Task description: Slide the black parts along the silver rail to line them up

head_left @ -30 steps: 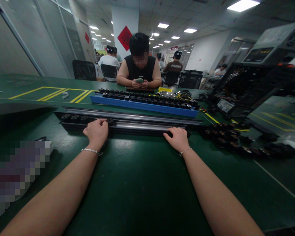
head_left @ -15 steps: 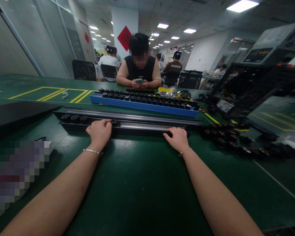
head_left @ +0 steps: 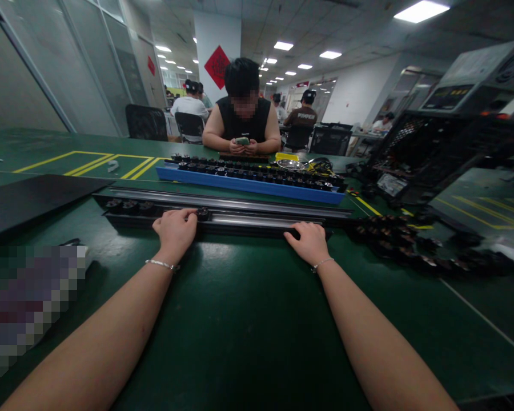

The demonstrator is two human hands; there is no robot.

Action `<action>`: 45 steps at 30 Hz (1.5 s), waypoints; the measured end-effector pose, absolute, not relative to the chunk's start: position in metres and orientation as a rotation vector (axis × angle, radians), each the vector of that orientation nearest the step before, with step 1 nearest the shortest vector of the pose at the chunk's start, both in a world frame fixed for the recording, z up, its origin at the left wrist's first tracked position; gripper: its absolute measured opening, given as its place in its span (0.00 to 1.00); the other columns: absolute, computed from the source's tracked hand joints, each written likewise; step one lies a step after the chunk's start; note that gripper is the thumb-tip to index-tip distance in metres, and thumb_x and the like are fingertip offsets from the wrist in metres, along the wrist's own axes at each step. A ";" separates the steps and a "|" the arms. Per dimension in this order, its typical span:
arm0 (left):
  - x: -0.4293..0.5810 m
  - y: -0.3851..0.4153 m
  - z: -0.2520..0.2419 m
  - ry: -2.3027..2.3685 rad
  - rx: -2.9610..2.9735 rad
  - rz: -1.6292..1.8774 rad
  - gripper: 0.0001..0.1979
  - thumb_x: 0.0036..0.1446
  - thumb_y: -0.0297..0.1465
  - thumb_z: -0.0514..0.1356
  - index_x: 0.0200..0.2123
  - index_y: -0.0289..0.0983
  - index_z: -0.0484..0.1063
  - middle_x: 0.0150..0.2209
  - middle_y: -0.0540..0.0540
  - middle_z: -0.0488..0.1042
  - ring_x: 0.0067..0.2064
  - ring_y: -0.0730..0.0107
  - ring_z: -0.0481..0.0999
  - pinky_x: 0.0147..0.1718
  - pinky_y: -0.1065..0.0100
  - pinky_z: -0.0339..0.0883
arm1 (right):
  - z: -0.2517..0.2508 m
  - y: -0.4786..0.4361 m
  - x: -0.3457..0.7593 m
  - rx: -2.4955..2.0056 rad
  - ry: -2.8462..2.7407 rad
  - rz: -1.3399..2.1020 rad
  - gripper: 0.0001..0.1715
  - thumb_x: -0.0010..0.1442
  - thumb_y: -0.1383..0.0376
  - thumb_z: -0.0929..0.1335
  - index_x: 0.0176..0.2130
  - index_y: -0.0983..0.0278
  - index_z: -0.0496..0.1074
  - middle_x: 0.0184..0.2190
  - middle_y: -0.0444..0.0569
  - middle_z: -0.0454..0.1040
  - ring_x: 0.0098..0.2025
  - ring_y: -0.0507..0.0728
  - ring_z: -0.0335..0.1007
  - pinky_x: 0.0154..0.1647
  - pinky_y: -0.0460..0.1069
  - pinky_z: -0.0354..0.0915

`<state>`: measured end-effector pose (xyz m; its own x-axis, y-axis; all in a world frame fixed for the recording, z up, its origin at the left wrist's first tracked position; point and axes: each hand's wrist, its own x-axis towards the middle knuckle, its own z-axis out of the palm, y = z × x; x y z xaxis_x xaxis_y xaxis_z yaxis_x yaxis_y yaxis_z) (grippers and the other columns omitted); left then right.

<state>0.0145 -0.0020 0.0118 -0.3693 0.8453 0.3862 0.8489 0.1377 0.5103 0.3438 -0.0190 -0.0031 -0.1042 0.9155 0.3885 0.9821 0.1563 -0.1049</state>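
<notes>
A long black rail (head_left: 248,221) lies across the green table (head_left: 248,319), with a second rail (head_left: 223,201) just behind it. My left hand (head_left: 175,228) rests on the near rail, fingers curled against a small black round part (head_left: 203,213) sitting in its channel. Two or three more round parts (head_left: 131,206) sit at the rail's left end. My right hand (head_left: 310,241) grips the rail's front edge further right, fingers wrapped over it.
A blue tray (head_left: 257,185) with a row of black parts lies behind the rails. A heap of black parts (head_left: 406,242) sits at the right, a black sheet (head_left: 29,197) at the left. A person opposite holds a phone (head_left: 242,140). Black machines (head_left: 445,137) stand far right.
My left hand has slid to the right along the near rail, pushing the small round part with it. My right hand has stayed put.
</notes>
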 end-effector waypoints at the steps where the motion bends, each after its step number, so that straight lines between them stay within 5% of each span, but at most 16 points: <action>1: 0.015 -0.002 0.012 -2.366 -1.764 -1.064 0.17 0.55 0.34 0.51 0.41 0.44 0.78 0.44 0.43 0.78 0.53 0.54 0.69 0.53 0.52 0.54 | -0.003 -0.019 0.344 -1.813 -2.079 -0.252 0.18 0.60 0.54 0.62 0.41 0.61 0.74 0.40 0.50 0.76 0.43 0.60 0.67 0.49 0.56 0.54; 45: 0.025 -0.006 0.014 -2.155 -2.156 -0.981 0.20 0.56 0.36 0.49 0.46 0.44 0.76 0.47 0.45 0.77 0.54 0.57 0.69 0.55 0.50 0.55 | -0.003 -0.020 0.343 -1.830 -2.076 -0.276 0.17 0.60 0.54 0.62 0.38 0.61 0.75 0.40 0.49 0.76 0.42 0.59 0.66 0.47 0.55 0.53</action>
<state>0.0251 -0.0062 0.0140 -0.0924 0.9238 0.3714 0.8867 -0.0934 0.4529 0.3425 -0.0196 -0.0028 -0.0978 0.9160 0.3892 0.9858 0.1427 -0.0883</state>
